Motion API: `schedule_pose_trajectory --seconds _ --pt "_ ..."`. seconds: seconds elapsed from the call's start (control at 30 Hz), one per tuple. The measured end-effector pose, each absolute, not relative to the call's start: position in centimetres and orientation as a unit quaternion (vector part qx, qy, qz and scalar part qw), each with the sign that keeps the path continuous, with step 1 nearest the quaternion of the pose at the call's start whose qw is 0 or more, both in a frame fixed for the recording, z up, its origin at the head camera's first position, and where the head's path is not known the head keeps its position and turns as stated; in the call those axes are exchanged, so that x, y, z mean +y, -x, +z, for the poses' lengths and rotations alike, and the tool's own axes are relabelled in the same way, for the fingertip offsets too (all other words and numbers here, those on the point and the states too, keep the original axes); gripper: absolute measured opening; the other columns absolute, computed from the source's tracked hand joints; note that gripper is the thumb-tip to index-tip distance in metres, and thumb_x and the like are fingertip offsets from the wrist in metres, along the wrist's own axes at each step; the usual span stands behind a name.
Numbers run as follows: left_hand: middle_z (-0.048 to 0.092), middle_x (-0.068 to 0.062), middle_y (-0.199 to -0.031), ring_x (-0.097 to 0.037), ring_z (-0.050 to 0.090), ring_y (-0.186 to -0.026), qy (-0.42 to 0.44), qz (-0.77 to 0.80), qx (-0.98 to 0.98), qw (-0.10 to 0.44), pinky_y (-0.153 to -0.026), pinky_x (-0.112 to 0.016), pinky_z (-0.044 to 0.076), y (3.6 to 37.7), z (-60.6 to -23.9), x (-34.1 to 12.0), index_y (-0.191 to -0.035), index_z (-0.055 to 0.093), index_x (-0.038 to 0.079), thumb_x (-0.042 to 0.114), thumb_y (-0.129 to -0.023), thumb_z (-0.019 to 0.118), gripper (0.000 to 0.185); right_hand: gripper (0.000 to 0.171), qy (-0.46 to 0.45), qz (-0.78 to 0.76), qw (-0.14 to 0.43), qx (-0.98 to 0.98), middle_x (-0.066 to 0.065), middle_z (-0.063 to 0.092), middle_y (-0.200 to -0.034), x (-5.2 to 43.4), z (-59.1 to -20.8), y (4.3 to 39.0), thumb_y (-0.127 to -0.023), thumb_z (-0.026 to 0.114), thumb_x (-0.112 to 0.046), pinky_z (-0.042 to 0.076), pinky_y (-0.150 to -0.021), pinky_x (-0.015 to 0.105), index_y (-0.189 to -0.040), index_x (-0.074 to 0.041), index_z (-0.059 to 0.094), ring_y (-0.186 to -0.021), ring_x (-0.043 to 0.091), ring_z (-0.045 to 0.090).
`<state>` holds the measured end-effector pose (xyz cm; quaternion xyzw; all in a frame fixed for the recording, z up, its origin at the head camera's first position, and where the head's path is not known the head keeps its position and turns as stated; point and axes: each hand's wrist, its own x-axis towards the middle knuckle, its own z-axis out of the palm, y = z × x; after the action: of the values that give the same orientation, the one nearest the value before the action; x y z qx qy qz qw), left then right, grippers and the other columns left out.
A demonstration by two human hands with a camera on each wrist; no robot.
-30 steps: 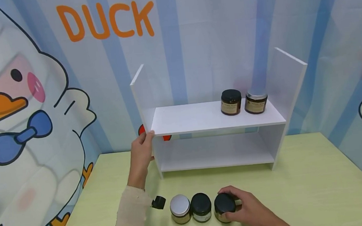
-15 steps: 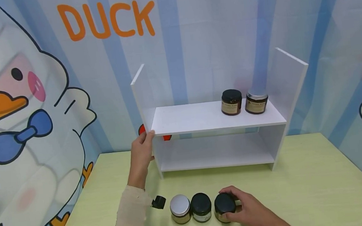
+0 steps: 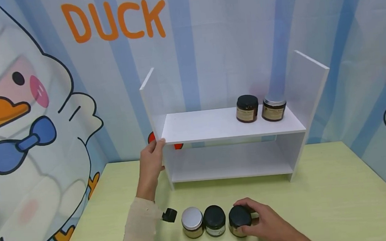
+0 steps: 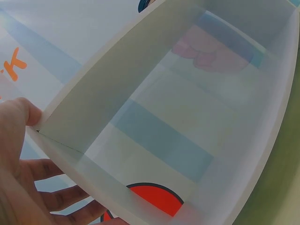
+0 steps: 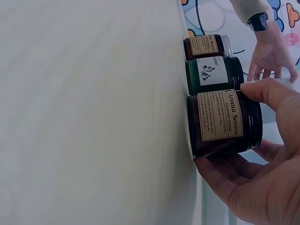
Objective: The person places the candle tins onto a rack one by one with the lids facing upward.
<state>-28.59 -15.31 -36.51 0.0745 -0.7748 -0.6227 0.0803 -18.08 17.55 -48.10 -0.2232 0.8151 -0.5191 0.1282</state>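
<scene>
Gripping the brown jar [image 3: 239,221] with the right hand [image 3: 265,225], thumb and fingers curling round its black lid and sides, at about 6 o'clock on the green table [image 3: 341,199]; wrist view showing a cream "Aroma Sensation" label on the jar [image 5: 224,123], thumb [image 5: 269,91] pressing one side and fingers [image 5: 225,176] cupping the other. Standing upright in a row, touching or just beside its neighbour at 9 o'clock: a green jar with a black lid [image 3: 214,221], then a silver-lidded jar [image 3: 192,222] further toward 9 o'clock. Holding the left front corner of the white shelf unit [image 3: 228,127] with the left hand [image 3: 151,164], thumb [image 4: 18,112] lying along the front edge and fingers [image 4: 61,197] wrapping behind the side panel. Sitting at 12 o'clock from the row, near the far wall, the shelf carrying two more jars on its upper board toward 3 o'clock: a black-lidded one [image 3: 247,109] just beside a silver-lidded one [image 3: 273,109]. Showing behind everything, a striped backdrop with a cartoon duck [image 3: 23,112] at 9 o'clock.
</scene>
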Motion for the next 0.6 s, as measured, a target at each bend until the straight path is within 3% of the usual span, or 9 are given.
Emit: schedule_pose_trajectory --seconds 0.33,0.6 --pt "0.046 -0.006 -0.154 -0.030 0.046 -0.136 -0.066 -0.625 -0.773 0.082 -0.093 -0.055 0.052 28.51 -36.56 -15.35 -0.153 0.047 0.020 0.061 -0.099 0.051 0.068 0.053 0.224 -0.522 0.124 0.813 0.011 0.061 -0.130 17.57 -48.10 18.21 -0.089 0.079 -0.022 0.057 -0.084 0.031 -0.136 -0.008 0.058 -0.105 0.017 0.063" --pt "0.046 -0.005 -0.154 -0.029 0.046 -0.136 -0.067 -0.626 -0.773 0.080 -0.093 -0.054 0.052 28.46 -36.54 -15.37 -0.153 0.047 0.020 0.060 -0.099 0.050 0.067 0.053 0.224 -0.542 0.111 0.802 0.010 0.062 -0.127 17.58 -47.96 17.98 -0.088 0.080 -0.022 0.058 -0.080 0.029 -0.134 -0.010 0.058 -0.102 0.016 0.063"
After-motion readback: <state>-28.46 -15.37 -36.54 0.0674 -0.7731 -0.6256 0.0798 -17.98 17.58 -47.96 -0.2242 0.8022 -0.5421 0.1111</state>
